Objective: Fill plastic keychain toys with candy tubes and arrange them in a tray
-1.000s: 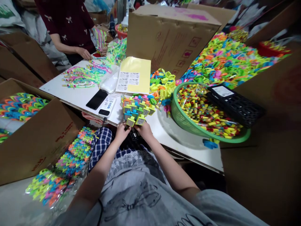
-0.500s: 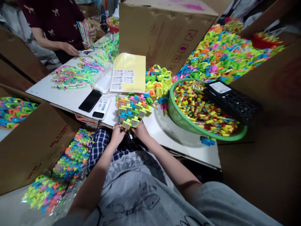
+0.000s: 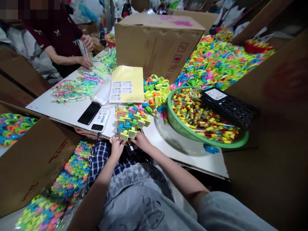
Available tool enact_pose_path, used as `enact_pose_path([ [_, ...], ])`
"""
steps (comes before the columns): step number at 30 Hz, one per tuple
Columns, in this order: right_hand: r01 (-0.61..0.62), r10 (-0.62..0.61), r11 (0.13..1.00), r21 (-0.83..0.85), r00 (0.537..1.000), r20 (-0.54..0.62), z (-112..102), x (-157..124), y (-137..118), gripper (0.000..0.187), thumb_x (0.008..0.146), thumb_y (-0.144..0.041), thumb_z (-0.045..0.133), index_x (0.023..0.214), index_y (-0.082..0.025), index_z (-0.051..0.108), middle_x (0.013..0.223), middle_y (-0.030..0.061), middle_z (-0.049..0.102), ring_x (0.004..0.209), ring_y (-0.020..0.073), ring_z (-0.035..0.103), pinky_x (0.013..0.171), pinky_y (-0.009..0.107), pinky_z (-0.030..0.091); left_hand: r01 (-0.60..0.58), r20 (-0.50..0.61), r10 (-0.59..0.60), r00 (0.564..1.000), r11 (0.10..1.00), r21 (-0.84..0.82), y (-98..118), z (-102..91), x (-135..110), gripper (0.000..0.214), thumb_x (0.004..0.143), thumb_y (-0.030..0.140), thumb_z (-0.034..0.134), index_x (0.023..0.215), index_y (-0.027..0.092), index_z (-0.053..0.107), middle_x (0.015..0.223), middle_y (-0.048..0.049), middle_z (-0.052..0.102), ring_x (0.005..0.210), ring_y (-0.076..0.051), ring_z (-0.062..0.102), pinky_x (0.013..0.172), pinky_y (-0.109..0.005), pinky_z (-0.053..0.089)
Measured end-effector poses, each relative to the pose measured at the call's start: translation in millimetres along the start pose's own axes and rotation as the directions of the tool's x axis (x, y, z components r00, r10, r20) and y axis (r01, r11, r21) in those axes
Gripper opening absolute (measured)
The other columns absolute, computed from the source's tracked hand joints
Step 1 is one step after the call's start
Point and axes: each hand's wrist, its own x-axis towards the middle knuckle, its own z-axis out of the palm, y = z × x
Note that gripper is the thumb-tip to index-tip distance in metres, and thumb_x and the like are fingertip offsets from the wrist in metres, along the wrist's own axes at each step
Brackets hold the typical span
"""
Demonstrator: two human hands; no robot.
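A block of colourful plastic toy watches with square grey faces stands in rows at the table's front edge. My left hand is closed at the near left corner of the block, its fingertips against a yellow watch. On the near right side, my right hand is closed against the same end, with its fingertips partly hidden behind the watches. Loose toy watches in yellow, green and orange lie heaped just beyond the block.
A green basket of small yellow-capped tubes, with a black tray on it, stands right. A phone, a yellow label sheet and a carton lie beyond. Bagged watches fill the lower left. A co-worker handles strips.
The view has tilted, so the table sits slightly lower in the picture. My hands stay at the watch block's near end. The co-worker's lower hand has moved towards the bundle in their other hand.
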Motion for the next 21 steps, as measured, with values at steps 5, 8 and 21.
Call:
enact_pose_path([
  [5, -0.208, 0.217, 0.959, -0.192, 0.976, 0.026, -2.1, -4.9, -3.7, 0.011, 0.080, -0.026, 0.066, 0.087, -0.020, 0.072, 0.094, 0.0097, 0.072, 0.087, 0.0245, 0.068, 0.066, 0.027, 0.050, -0.005, 0.007, 0.005, 1.000, 1.000, 0.012, -2.2, 2.0, -1.0, 0.017, 0.080, 0.025, 0.055, 0.068, 0.022, 0.068, 0.081, -0.0075, 0.070, 0.092, -0.027, 0.059, 0.087, -0.045, 0.039],
  [8, -0.231, 0.237, 0.944, -0.234, 0.972, -0.005, -1.1, -5.6, -5.2, 0.014, 0.081, -0.032, 0.066, 0.088, -0.022, 0.072, 0.093, 0.0091, 0.073, 0.086, 0.0254, 0.069, 0.062, 0.026, 0.049, -0.004, 0.024, 0.003, 1.000, 1.000, 0.007, -3.0, 2.4, -0.6, 0.018, 0.080, 0.026, 0.055, 0.069, 0.022, 0.068, 0.082, -0.0078, 0.070, 0.092, -0.027, 0.060, 0.087, -0.044, 0.040],
  [21, -0.178, 0.232, 0.965, 0.195, 0.925, -0.302, -39.7, -40.5, 25.9, 0.024, 0.085, -0.019, 0.049, 0.096, -0.017, 0.071, 0.095, 0.0081, 0.073, 0.086, 0.0196, 0.067, 0.080, 0.033, 0.053, 0.007, 0.009, -0.006, 1.000, 0.999, -0.054, -2.4, -3.7, -6.6, 0.018, 0.083, 0.031, 0.055, 0.080, 0.021, 0.069, 0.093, -0.0088, 0.070, 0.098, -0.029, 0.059, 0.090, -0.046, 0.042],
])
